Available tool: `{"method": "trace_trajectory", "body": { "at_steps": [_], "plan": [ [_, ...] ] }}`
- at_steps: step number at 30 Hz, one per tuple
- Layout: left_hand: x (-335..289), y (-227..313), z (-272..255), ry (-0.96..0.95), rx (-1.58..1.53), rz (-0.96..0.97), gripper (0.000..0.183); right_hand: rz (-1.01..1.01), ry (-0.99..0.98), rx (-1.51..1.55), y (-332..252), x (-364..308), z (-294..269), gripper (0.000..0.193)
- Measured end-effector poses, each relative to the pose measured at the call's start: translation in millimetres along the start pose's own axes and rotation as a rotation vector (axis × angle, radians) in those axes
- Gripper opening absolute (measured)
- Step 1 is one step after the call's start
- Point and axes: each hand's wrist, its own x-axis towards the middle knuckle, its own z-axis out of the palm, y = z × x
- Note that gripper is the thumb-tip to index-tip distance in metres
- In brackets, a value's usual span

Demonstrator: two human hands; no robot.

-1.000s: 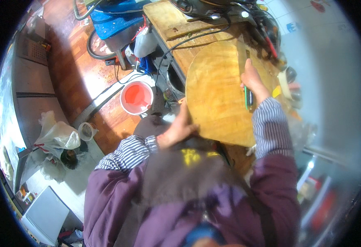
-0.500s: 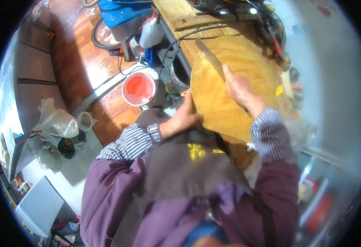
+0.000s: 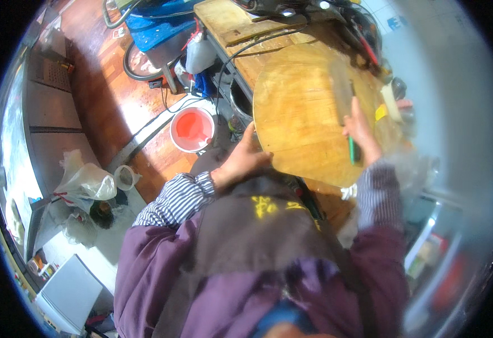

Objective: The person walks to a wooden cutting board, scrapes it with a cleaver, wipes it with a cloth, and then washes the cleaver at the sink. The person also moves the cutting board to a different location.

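The round wooden board lies on the wooden bench, right in front of the person. It looks wide, stiff and rather heavy, so it should not bend and may be hard to lift with one hand. Its rim seems the best place to hold it. The top looks smooth, so wet fingers could slip.

The left hand is at the board's left rim. Its grip is spread, with the thumb apart from the fingers. I cannot tell if any fingers curl under the wood.

The right hand has its grip wrapped around a green-handled knife, over the right part of the board. The blade is blurry, so I cannot tell if it touches the wood. The knife looks light and hard. The handle is the safe part to hold, and the edge may be sharp.

A black cord runs over the far part of the bench. Down to the left, a white bucket with a red inside stands on the brown floor. White plastic bags sit further left.
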Motion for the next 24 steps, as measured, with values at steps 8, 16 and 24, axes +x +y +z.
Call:
{"method": "trace_trajectory", "body": {
  "at_steps": [8, 16, 24],
  "plan": [
    [-0.1, 7.1, 4.7, 0.038, -0.049, -0.034, 0.075, 0.145, -0.043, 0.093, -20.7, 4.2, 18.9, 0.07],
    [0.2, 4.9, 3.9, 0.08, -0.04, -0.052, 0.076, -0.641, -0.171, -0.267, -68.1, -84.0, 65.3, 0.033],
    [-0.4, 10.8, -6.6, -0.027, -0.167, -0.149, 0.075, 0.074, -0.003, 0.11, 8.9, -74.8, 10.3, 0.033]
  ]
}}
